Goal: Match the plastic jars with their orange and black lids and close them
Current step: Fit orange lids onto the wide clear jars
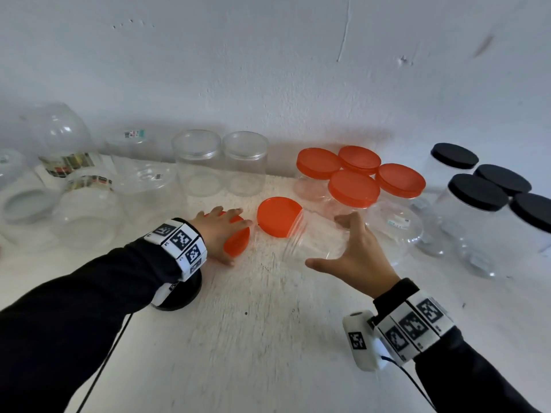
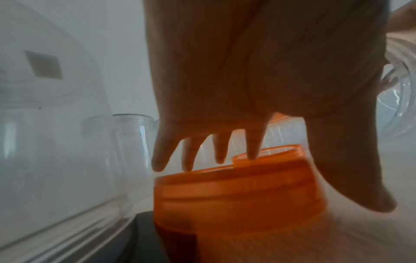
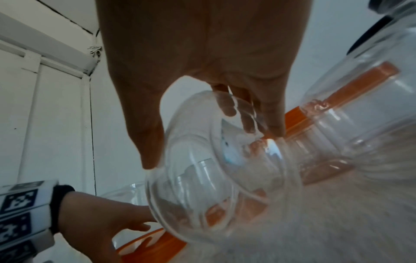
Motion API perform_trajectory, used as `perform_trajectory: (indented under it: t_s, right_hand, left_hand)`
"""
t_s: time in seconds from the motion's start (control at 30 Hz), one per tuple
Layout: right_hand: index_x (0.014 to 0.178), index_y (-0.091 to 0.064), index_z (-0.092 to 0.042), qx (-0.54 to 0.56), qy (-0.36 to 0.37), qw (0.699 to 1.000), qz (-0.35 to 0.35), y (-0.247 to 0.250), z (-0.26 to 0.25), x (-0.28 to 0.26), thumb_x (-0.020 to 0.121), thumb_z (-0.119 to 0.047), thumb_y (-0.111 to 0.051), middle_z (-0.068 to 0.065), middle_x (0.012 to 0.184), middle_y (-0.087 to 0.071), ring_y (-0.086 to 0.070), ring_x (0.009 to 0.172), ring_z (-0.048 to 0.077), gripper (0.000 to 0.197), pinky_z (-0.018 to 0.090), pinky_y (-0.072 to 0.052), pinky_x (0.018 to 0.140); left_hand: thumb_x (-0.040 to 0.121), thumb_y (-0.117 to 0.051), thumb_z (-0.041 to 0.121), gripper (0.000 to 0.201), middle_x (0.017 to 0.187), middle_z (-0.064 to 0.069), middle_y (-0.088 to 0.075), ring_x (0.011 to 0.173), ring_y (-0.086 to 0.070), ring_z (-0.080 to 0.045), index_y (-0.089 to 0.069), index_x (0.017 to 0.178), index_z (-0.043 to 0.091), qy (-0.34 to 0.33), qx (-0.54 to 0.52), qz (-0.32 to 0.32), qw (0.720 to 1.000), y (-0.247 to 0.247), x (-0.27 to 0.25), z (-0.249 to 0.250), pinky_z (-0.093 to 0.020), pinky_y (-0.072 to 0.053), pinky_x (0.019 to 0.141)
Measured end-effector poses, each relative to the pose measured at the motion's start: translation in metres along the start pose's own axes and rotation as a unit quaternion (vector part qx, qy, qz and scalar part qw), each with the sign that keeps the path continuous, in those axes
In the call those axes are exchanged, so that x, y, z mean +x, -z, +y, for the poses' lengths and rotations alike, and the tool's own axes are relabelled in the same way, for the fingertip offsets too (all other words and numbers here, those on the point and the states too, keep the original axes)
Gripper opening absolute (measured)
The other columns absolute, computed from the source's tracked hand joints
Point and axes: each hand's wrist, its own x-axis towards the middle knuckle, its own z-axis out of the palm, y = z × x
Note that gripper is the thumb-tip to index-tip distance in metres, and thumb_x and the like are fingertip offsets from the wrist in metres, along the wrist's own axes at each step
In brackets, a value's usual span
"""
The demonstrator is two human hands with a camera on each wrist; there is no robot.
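Fingers (image 1: 238,223) of my left hand (image 1: 219,231) spread flat over an orange lid (image 1: 238,242) on the desk (image 1: 253,323), ready to grab. Left wrist: fingers apart above lid rim. Right wrist: my right hand (image 3: 202,53) grips a tilted clear jar (image 3: 213,160), mouth facing that lid.

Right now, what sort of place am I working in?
Probably a plain indoor room set up as a sorting station: a rough white table against a scuffed white wall, crowded with clear plastic jars, with a white panelled door nearby.
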Motion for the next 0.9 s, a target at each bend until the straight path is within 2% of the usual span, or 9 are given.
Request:
perform_trajectory:
  t_s: [0.07, 0.13, 0.3, 0.4, 0.57, 0.63, 0.73, 0.8, 0.9]
  right_hand:
    - [0.113, -0.036, -0.013, 0.005, -0.011, 1.0, 0.003, 0.0, 0.003, -0.004, 0.055, -0.035, -0.087, 0.002, 0.118, -0.043, -0.041, 0.104, 0.011, 0.081, 0.004, -0.033, 0.071]
    - [0.109, -0.033, -0.015, 0.021, -0.02, 1.0, 0.005, 0.0, 0.005, -0.006, 0.053, -0.03, -0.089, 0.003, 0.114, -0.04, -0.041, 0.104, 0.015, 0.081, 0.006, -0.034, 0.071]
    - [0.129, -0.03, -0.016, 0.031, -0.028, 0.998, -0.036, 0.003, 0.006, -0.015, 0.053, -0.035, -0.088, -0.003, 0.119, -0.026, -0.036, 0.112, 0.013, 0.097, 0.025, -0.039, 0.094]
    - [0.128, -0.029, -0.016, 0.035, -0.05, 0.997, -0.045, 0.005, 0.008, -0.022, 0.055, -0.04, -0.086, -0.004, 0.119, -0.027, -0.038, 0.111, 0.011, 0.095, 0.025, -0.042, 0.096]
    - [0.136, -0.019, -0.012, 0.065, -0.093, 0.987, -0.11, 0.01, 0.018, -0.031, 0.063, -0.03, -0.084, -0.004, 0.125, -0.029, -0.035, 0.115, 0.008, 0.1, 0.019, -0.033, 0.096]
    - [0.136, -0.014, -0.013, 0.101, -0.101, 0.981, -0.131, 0.01, 0.021, -0.031, 0.065, -0.023, -0.084, -0.003, 0.127, -0.033, -0.037, 0.116, 0.008, 0.1, 0.019, -0.032, 0.095]
    - [0.132, -0.018, -0.016, 0.151, -0.125, 0.97, -0.142, 0.006, 0.027, -0.03, 0.063, -0.019, -0.085, -0.003, 0.131, -0.038, -0.04, 0.119, 0.009, 0.096, 0.025, -0.036, 0.098]
    - [0.129, -0.022, -0.017, 0.173, -0.131, 0.968, -0.126, 0.003, 0.03, -0.029, 0.06, -0.017, -0.086, -0.003, 0.131, -0.039, -0.042, 0.12, 0.012, 0.094, 0.029, -0.038, 0.103]
    - [0.128, -0.027, -0.018, 0.197, -0.125, 0.967, -0.107, -0.002, 0.028, -0.027, 0.058, -0.012, -0.087, -0.004, 0.125, -0.042, -0.045, 0.117, 0.011, 0.092, 0.021, -0.041, 0.095]
  left_hand:
    - [0.076, -0.068, 0.048, 0.096, 0.156, 0.004, 0.006, 0.142, 0.001, -0.033, -0.004, 0.146, 0.036, 0.003, 0.009, 0.001, 1.0, -0.001, 0.001, 0.001, -0.058, -0.012, 0.11]
    - [0.076, -0.069, 0.045, 0.095, 0.156, 0.005, 0.004, 0.141, -0.002, -0.032, -0.006, 0.146, 0.037, 0.007, 0.008, 0.0, 1.0, 0.0, 0.001, 0.002, -0.058, -0.015, 0.109]
    - [0.069, -0.075, 0.044, 0.094, 0.15, 0.007, -0.012, 0.132, -0.02, -0.025, -0.017, 0.143, 0.041, -0.004, -0.019, 0.029, 0.999, 0.001, 0.001, 0.0, -0.049, -0.033, 0.102]
    - [0.065, -0.076, 0.047, 0.094, 0.145, 0.008, -0.016, 0.127, -0.022, -0.022, -0.022, 0.141, 0.043, -0.016, -0.04, 0.055, 0.998, 0.001, -0.001, 0.002, -0.043, -0.039, 0.097]
    - [0.063, -0.077, 0.052, 0.097, 0.144, 0.01, -0.015, 0.127, -0.017, -0.019, -0.02, 0.141, 0.045, -0.06, -0.104, 0.112, 0.986, 0.006, -0.01, 0.007, -0.042, -0.035, 0.101]
    - [0.058, -0.075, 0.061, 0.102, 0.145, 0.012, -0.016, 0.128, -0.016, -0.018, -0.019, 0.142, 0.044, -0.081, -0.163, 0.144, 0.973, 0.01, -0.016, 0.009, -0.043, -0.033, 0.103]
    - [0.04, -0.056, 0.087, 0.121, 0.146, 0.013, -0.022, 0.126, -0.016, -0.007, -0.023, 0.143, 0.034, -0.107, -0.262, 0.199, 0.938, 0.015, -0.026, 0.016, -0.035, -0.027, 0.105]
    - [0.04, -0.05, 0.09, 0.121, 0.145, 0.017, -0.023, 0.122, -0.015, 0.001, -0.027, 0.142, 0.029, -0.128, -0.301, 0.228, 0.917, 0.016, -0.032, 0.024, -0.028, -0.024, 0.102]
    - [0.046, -0.05, 0.088, 0.114, 0.141, 0.026, -0.022, 0.123, -0.016, 0.004, -0.03, 0.141, 0.029, -0.169, -0.307, 0.248, 0.903, 0.016, -0.039, 0.039, -0.027, -0.022, 0.103]
